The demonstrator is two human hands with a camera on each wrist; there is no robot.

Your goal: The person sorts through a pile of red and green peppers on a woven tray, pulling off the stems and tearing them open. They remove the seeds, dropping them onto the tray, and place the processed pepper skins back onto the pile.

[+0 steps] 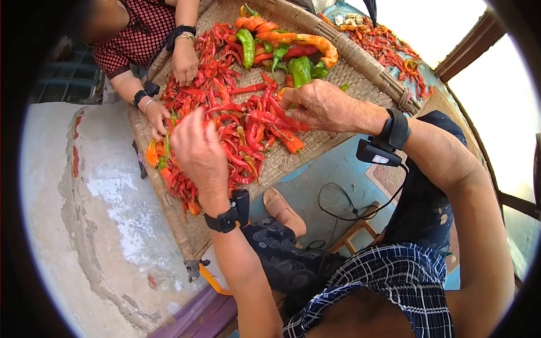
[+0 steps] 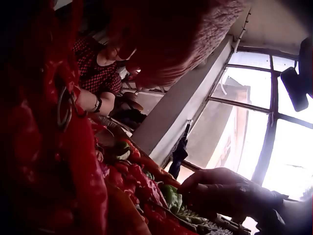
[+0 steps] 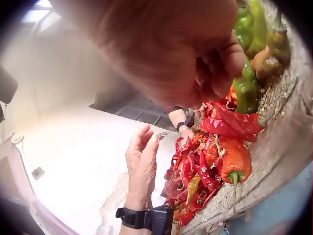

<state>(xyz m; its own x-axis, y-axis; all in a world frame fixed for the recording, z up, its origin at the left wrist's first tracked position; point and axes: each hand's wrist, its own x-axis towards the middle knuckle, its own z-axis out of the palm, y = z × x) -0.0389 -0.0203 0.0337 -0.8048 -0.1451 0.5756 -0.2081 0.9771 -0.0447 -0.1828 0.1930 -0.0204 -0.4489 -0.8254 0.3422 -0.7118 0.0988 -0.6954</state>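
Observation:
My left hand is over the heap of red chili peppers, blurred in the head view, its fingers loosely extended. A small stem-like bit shows at its fingertips in the right wrist view. My right hand has its fingers curled at the heap's right side, fingertips close over long red peppers. I cannot tell whether the fingers hold one. An orange-red pepper with a green stem lies below that hand. Large green peppers and orange ones lie beyond it on the woven tray.
Across the tray, another person's two hands are at the heap's far left. More red peppers lie spread beyond the tray's thick rim. A cable hangs beside my legs, near a small wooden stool. Windows stand at right.

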